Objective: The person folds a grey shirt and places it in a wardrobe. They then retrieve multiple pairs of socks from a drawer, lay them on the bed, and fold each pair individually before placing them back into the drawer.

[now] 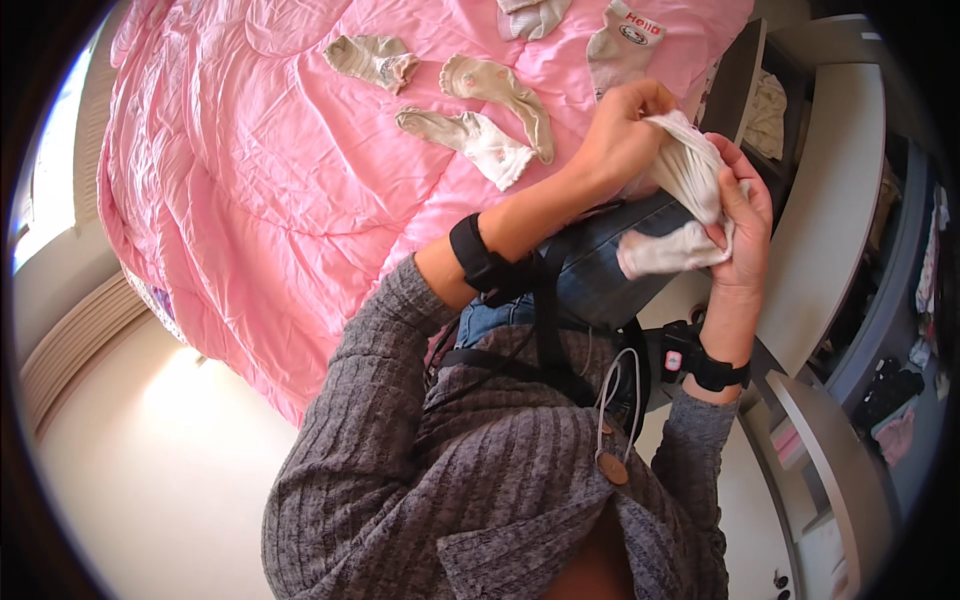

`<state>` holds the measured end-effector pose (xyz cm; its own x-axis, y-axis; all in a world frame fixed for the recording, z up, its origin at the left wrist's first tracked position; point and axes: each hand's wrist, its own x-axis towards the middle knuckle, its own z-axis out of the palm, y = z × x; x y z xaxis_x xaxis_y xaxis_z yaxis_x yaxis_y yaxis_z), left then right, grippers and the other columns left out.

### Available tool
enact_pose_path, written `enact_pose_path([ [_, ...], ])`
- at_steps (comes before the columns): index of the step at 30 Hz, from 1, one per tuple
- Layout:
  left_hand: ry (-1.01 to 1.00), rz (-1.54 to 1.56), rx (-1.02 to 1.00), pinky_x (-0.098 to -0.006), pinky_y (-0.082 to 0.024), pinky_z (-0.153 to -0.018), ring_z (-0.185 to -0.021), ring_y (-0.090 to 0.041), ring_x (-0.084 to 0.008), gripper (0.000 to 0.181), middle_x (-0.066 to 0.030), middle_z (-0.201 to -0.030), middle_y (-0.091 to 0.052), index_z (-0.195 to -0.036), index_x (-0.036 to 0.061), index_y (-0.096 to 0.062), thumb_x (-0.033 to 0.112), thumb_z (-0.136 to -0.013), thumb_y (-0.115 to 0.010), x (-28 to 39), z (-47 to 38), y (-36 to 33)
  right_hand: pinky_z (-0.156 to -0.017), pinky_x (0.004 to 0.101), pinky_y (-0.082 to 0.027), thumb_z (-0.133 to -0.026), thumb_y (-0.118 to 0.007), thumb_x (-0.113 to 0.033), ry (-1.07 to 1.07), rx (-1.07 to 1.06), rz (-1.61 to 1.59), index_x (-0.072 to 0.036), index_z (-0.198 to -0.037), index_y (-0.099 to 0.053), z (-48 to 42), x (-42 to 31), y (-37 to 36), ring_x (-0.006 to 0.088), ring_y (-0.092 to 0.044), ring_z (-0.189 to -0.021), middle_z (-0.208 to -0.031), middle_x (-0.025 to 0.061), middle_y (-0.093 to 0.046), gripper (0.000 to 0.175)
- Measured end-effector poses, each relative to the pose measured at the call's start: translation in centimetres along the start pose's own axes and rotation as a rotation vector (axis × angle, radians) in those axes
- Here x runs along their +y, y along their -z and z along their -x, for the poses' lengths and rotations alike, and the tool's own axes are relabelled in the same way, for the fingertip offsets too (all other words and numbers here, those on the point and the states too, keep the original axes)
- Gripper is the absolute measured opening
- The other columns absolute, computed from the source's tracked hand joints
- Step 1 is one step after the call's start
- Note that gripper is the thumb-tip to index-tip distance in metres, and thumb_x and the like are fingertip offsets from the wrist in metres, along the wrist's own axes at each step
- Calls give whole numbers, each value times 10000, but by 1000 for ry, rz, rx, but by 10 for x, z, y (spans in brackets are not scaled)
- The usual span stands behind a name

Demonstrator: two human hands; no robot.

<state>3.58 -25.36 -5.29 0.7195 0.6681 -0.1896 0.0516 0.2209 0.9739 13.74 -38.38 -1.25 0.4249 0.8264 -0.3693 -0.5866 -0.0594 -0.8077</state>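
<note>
Pale fabric of a small white sock [688, 165] is stretched between my two hands over my denim-covered leg. My left hand [626, 135] pinches its upper edge with bent fingers. On the other side, my right hand [746, 206] grips the bunched part between thumb and fingers. A white sock end with a pinkish tip [664, 251] hangs from the right hand towards the left; whether it is a second sock I cannot tell. Just beyond my left hand, a light sock [624, 49] with red lettering and a cartoon face lies on the pink quilt [300, 172].
Left of my hands on the quilt lie a scalloped beige sock [499, 86], a white-and-beige sock [472, 142] and a striped sock [371, 61]. More socks [534, 16] sit at the top edge. Open cabinet shelves [825, 202] with clothes stand close on the right.
</note>
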Motion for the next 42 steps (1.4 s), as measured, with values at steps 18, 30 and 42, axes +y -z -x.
enact_pose_path([
  [18,259,1359,-953,-437,-376,-1008,-1225,-456,-280,836,-152,-1336,-457,-1387,-16,-286,436,-805,-680,4,31,-2,-675,222,-500,-820,-684,-127,155,38,-15,-31,-1129,-522,-5,34,0,91,-591,-822,-985,24,-594,361],
  [30,428,967,-670,-368,-421,-960,-1139,-531,-217,569,-122,-1226,-555,-1283,-48,-442,416,-954,-459,12,16,-15,-380,177,-235,-787,-749,-166,244,387,218,-40,-819,-637,3,-41,32,9,-384,-452,-624,-54,-509,172],
  [42,355,786,-331,-290,-464,-905,-998,-599,-152,308,-65,-1112,-629,-1223,0,-539,147,-960,-476,3,12,-13,-357,177,-259,-918,-591,-207,194,203,-172,-28,-887,-591,13,-51,70,32,-371,-448,-679,9,-556,181],
])
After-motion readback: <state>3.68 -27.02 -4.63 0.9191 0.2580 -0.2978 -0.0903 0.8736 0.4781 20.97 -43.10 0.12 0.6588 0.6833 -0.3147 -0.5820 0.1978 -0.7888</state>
